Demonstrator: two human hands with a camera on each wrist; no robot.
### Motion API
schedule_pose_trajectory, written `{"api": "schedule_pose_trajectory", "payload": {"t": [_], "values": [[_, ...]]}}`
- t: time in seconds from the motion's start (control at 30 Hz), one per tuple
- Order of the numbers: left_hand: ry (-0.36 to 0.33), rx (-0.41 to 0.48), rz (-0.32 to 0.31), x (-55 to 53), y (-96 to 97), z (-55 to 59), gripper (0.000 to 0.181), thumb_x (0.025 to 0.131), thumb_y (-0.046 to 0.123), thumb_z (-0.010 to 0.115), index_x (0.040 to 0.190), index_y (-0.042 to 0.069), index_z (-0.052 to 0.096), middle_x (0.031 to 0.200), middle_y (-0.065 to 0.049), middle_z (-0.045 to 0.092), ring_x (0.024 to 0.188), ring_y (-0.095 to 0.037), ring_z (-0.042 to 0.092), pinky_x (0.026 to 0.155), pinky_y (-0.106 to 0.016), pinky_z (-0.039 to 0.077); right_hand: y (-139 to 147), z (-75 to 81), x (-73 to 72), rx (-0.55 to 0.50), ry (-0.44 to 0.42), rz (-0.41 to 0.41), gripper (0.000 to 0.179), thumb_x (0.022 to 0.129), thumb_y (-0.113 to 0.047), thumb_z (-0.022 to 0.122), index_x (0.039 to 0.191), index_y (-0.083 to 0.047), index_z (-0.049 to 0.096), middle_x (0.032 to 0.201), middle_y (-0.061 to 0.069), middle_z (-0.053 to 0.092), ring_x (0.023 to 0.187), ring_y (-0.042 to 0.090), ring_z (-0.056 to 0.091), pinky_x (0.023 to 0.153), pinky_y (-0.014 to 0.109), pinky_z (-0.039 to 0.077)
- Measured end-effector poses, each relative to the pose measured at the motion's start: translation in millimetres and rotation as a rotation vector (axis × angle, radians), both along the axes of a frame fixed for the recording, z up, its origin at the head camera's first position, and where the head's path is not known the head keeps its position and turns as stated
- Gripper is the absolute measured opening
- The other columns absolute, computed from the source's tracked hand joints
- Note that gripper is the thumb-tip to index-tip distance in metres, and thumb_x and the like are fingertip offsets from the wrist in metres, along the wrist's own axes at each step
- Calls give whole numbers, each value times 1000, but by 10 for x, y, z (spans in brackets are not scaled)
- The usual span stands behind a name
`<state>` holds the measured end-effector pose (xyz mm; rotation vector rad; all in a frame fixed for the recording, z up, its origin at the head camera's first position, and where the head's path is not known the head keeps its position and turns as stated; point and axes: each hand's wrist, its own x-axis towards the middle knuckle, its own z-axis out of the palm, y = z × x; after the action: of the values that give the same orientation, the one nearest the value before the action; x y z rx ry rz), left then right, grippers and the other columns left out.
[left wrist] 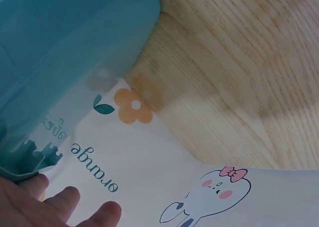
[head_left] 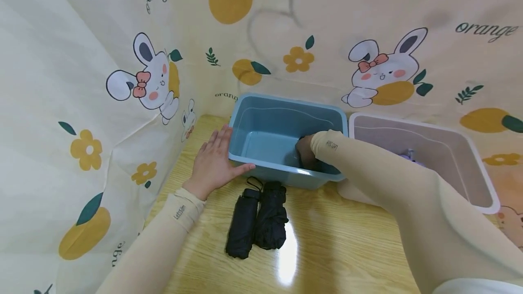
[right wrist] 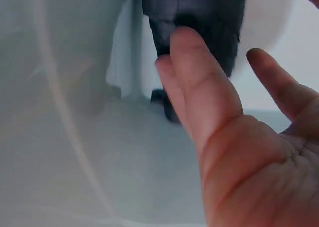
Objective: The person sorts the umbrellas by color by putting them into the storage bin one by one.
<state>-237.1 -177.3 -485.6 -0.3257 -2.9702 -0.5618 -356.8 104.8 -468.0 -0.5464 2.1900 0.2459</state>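
Observation:
My left hand rests with straight fingers against the left end of a blue plastic bin. In the left wrist view, its fingertips touch the underside of the rim. My right hand reaches down inside the bin's right part. The right wrist view shows its fingers stretched out beside a dark folded umbrella, the thumb apart; whether they touch it is hard to tell. Two black folded umbrellas, a smooth one and a rumpled one, lie side by side before the bin.
Right of the blue bin stands a pale pinkish bin, partly behind my right forearm, with a small purple item inside. Patterned cloth hangs behind and on the left. All stands on a wood-grain table.

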Motion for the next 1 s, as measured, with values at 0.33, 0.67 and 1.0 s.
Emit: {"api": "schedule_pose_trajectory", "payload": {"t": [0.33, 0.67, 1.0], "values": [[-43, -10, 1, 46, -36, -64, 126, 72, 91, 51, 160, 7, 16, 164, -11, 18, 148, -38, 20, 110, -62, 27, 11, 655, 314, -210, 86, -39, 56, 90, -26, 73, 137, 0, 57, 126, 15, 62, 113, 31, 58, 100, 49, 45], [-8, 11, -31, 24, 5, 9, 124, 74, 87, 54, 160, 5, 17, 163, -14, 21, 146, -40, 24, 109, -61, 29, 142, 1442, 1006, -402, 289, 40, 59, 92, -27, 73, 142, -5, 53, 139, 19, 52, 123, 32, 52, 104, 49, 42], [-53, 12, -32, 29, 28, 47, 124, 75, 89, 50, 161, 8, 11, 166, -10, 12, 149, -38, 16, 112, -61, 23, 258, 1411, 1792, -517, 223, 71, 68, 89, -30, 76, 146, -6, 48, 138, 14, 50, 110, 22, 59, 94, 41, 49]]}}
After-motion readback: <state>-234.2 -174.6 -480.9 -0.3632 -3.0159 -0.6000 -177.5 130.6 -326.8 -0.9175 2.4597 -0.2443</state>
